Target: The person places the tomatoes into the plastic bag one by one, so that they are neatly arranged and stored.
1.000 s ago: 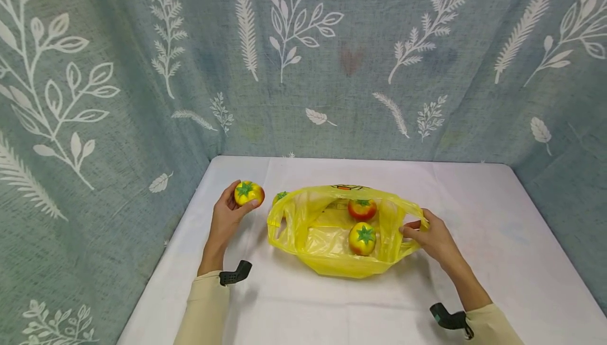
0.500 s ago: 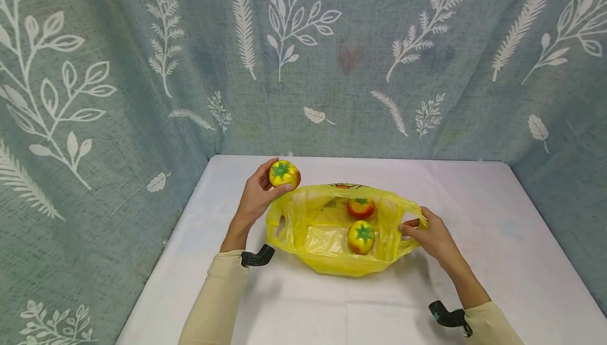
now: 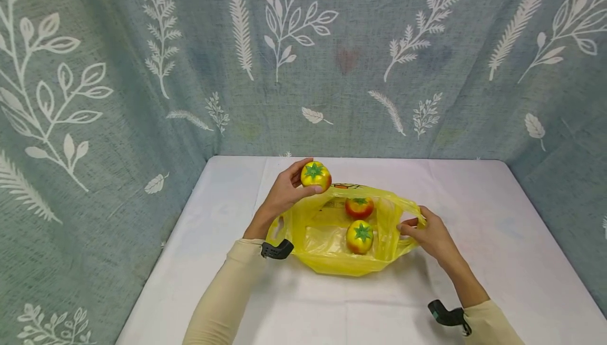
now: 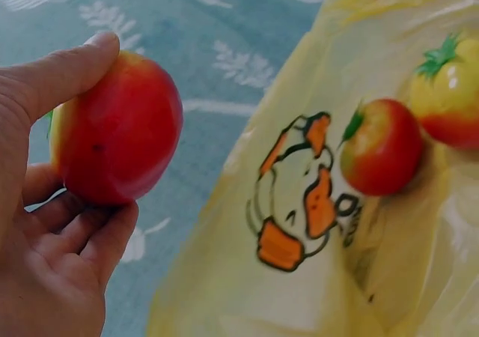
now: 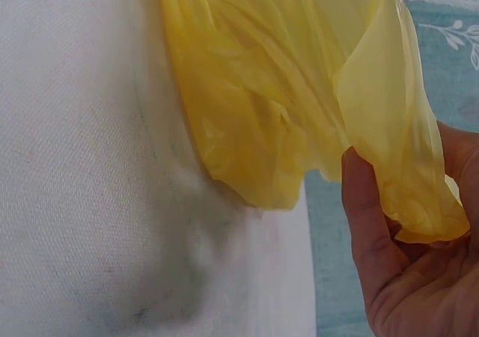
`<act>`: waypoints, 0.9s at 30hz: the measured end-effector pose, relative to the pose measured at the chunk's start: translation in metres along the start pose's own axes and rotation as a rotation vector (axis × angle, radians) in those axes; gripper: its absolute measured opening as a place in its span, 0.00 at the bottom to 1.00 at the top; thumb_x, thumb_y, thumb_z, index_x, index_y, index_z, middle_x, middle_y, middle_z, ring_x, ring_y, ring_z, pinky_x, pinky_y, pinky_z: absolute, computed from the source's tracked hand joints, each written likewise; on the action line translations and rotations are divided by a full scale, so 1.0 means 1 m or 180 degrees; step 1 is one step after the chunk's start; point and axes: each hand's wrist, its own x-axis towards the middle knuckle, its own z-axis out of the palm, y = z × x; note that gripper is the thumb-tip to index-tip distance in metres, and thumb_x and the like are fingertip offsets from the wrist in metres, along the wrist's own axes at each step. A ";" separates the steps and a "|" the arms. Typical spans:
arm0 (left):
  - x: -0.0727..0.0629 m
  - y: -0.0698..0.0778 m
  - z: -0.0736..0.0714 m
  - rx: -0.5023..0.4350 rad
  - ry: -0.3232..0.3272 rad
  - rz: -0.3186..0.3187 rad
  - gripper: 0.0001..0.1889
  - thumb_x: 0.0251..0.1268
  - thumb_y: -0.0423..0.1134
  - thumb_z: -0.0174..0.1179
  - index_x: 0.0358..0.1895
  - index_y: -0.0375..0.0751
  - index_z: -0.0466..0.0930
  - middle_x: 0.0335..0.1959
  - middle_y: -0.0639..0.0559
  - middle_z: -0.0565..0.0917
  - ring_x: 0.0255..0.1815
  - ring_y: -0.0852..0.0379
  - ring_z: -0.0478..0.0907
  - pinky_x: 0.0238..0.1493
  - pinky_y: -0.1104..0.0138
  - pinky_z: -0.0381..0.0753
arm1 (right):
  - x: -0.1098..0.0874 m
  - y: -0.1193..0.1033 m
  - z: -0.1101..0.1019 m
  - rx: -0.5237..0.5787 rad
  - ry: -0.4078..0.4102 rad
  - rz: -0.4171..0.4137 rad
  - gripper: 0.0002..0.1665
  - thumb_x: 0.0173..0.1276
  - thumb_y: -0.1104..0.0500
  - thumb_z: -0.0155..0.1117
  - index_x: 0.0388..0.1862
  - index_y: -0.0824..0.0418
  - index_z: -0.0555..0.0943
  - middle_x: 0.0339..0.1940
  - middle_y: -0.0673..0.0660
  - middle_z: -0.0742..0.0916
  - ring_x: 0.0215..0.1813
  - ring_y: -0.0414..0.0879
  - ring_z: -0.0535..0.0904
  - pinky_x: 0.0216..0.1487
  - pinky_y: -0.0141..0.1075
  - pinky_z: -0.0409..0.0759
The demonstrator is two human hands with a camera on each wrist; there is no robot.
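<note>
My left hand (image 3: 285,193) holds a yellow-and-red tomato (image 3: 315,175) with a green star-shaped top, thumb on one side and fingers on the other. It is raised over the far left rim of a yellow plastic bag (image 3: 327,266). In the left wrist view the held tomato (image 4: 123,131) shows its red underside, apart from the bag. Inside the bag's wide mouth lie a redder tomato (image 3: 359,207) at the back and a yellower tomato (image 3: 360,237) in front. With thumb and fingers my right hand (image 3: 435,237) grips the bag's right handle (image 5: 408,165).
The bag stands on a table with a white cloth (image 3: 479,218). A blue-green curtain with white leaf prints (image 3: 360,102) hangs behind it and at both sides. The bag's left handle (image 3: 277,229) stands up near my left wrist.
My left hand has carried its tomato rightward and up, from left of the bag to over its far rim. A tomato that peeked out behind the bag's left end is now out of sight.
</note>
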 end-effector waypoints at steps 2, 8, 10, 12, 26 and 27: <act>0.001 0.000 0.006 -0.0039 -0.0077 -0.0014 0.38 0.66 0.36 0.69 0.77 0.40 0.62 0.69 0.42 0.71 0.64 0.46 0.75 0.65 0.55 0.76 | 0.000 0.000 0.000 0.0003 0.0000 0.0013 0.43 0.70 0.50 0.70 0.74 0.67 0.64 0.49 0.62 0.86 0.51 0.55 0.76 0.49 0.39 0.79; 0.004 -0.002 0.021 -0.0052 -0.0291 -0.0066 0.36 0.66 0.32 0.68 0.76 0.40 0.63 0.68 0.40 0.72 0.65 0.45 0.75 0.68 0.53 0.73 | 0.000 -0.001 0.001 0.0005 0.0024 0.0031 0.41 0.70 0.51 0.70 0.74 0.66 0.64 0.49 0.63 0.86 0.50 0.55 0.78 0.48 0.38 0.80; 0.005 -0.004 0.025 -0.0040 -0.0355 -0.0075 0.37 0.65 0.34 0.69 0.76 0.40 0.64 0.68 0.41 0.72 0.65 0.46 0.75 0.67 0.54 0.73 | 0.000 -0.001 0.001 -0.0003 0.0038 0.0033 0.41 0.70 0.52 0.70 0.73 0.66 0.65 0.50 0.64 0.86 0.50 0.55 0.78 0.48 0.38 0.80; 0.005 -0.006 0.028 -0.0034 -0.0405 -0.0090 0.37 0.65 0.37 0.70 0.76 0.40 0.64 0.68 0.41 0.72 0.65 0.47 0.75 0.68 0.54 0.73 | 0.000 -0.001 0.001 -0.0011 0.0047 0.0043 0.41 0.70 0.52 0.70 0.74 0.66 0.64 0.50 0.65 0.86 0.50 0.55 0.78 0.48 0.38 0.80; -0.001 -0.010 0.048 -0.0163 -0.0731 -0.0187 0.40 0.64 0.41 0.72 0.77 0.40 0.63 0.70 0.45 0.72 0.67 0.50 0.74 0.67 0.60 0.73 | 0.001 0.000 0.001 0.0006 0.0041 0.0012 0.40 0.70 0.53 0.70 0.73 0.67 0.64 0.49 0.64 0.86 0.50 0.55 0.79 0.47 0.36 0.80; -0.002 -0.011 0.050 -0.0199 -0.0783 -0.0189 0.40 0.64 0.41 0.72 0.77 0.39 0.63 0.70 0.44 0.72 0.67 0.49 0.74 0.67 0.60 0.74 | 0.000 0.000 0.001 0.0009 0.0040 0.0010 0.40 0.70 0.53 0.70 0.73 0.67 0.65 0.49 0.64 0.86 0.49 0.55 0.79 0.47 0.36 0.80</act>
